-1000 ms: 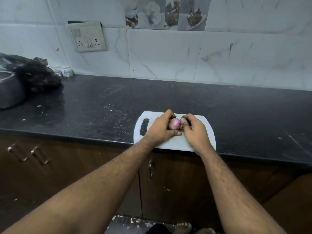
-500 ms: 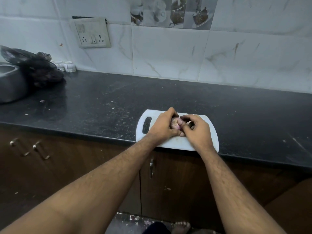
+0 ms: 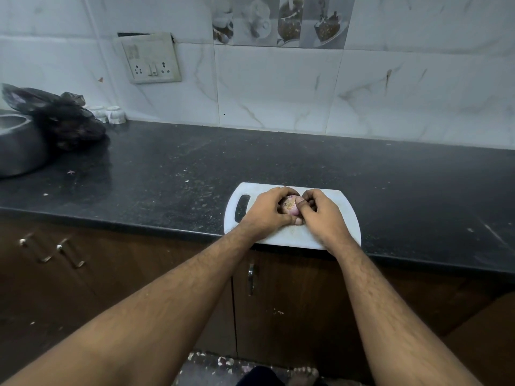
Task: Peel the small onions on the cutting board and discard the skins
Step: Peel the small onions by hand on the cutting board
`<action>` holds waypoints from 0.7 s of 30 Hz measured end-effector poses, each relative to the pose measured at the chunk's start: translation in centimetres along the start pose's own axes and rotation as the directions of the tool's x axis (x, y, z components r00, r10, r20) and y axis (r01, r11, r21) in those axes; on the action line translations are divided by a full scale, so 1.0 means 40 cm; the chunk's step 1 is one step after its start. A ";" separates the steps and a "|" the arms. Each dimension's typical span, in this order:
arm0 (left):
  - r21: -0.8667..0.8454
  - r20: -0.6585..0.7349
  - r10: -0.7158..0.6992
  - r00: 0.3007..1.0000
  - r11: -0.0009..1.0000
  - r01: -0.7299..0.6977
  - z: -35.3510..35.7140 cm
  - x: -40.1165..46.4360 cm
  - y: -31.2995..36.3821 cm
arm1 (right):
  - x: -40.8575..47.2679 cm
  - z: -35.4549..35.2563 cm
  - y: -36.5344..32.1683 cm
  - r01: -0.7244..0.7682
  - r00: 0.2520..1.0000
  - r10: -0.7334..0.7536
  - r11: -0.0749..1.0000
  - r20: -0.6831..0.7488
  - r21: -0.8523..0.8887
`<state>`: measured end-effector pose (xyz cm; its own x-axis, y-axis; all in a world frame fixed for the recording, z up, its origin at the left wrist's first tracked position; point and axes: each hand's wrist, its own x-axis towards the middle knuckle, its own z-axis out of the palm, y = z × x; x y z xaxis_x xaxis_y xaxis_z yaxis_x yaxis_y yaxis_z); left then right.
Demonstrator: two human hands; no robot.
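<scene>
Underneath — white cutting board (image 3: 345,218), black counter (image 3: 278,162).

Both my forearms are bare from the lower frame edge up to the cutting board (image 3: 345,218), with no sleeves showing, and are covered in fine dark hair. My left hand (image 3: 266,211) and right hand (image 3: 323,215) wear no rings, watch or gloves. Below the board, toward the floor, dark clothing and my bare toes show.
</scene>
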<state>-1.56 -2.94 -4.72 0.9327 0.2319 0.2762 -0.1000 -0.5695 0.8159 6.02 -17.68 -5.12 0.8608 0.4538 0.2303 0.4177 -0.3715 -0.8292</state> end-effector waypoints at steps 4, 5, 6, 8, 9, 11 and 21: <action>-0.001 0.015 0.014 1.000 1.000 -0.014 -0.001 0.001 0.002 | 0.001 0.005 -0.003 0.029 1.000 -0.029 0.997 0.005 -0.068; 0.006 0.011 0.021 1.000 1.000 -0.021 -0.002 0.001 0.001 | -0.001 0.005 -0.003 0.044 0.999 -0.044 0.997 0.005 -0.067; 0.016 0.006 0.029 1.000 0.999 -0.029 -0.004 0.002 0.000 | -0.002 0.005 -0.002 0.058 0.998 -0.058 0.997 0.005 -0.057; 0.042 -0.004 0.041 0.999 0.998 -0.041 -0.011 0.003 -0.001 | -0.004 0.003 -0.001 0.074 0.997 -0.075 0.997 -0.005 -0.023; 0.053 -0.006 0.042 0.999 0.998 -0.041 -0.014 0.003 -0.001 | -0.005 0.000 -0.001 0.073 0.997 -0.073 0.997 -0.015 0.005; 0.076 0.006 0.034 0.999 0.996 -0.035 -0.016 0.002 -0.002 | -0.007 -0.007 -0.002 0.064 0.998 -0.063 0.997 -0.022 0.052; 0.067 0.037 -0.032 0.999 0.997 0.029 -0.017 0.008 -0.010 | -0.018 -0.007 -0.006 0.135 0.989 -0.134 0.991 -0.065 0.017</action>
<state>-1.46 -2.12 -4.60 0.9475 0.2207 0.2312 -0.0493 -0.6137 0.7880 5.38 -18.15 -4.93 0.8143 0.4454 0.3721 0.5252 -0.2927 -0.7990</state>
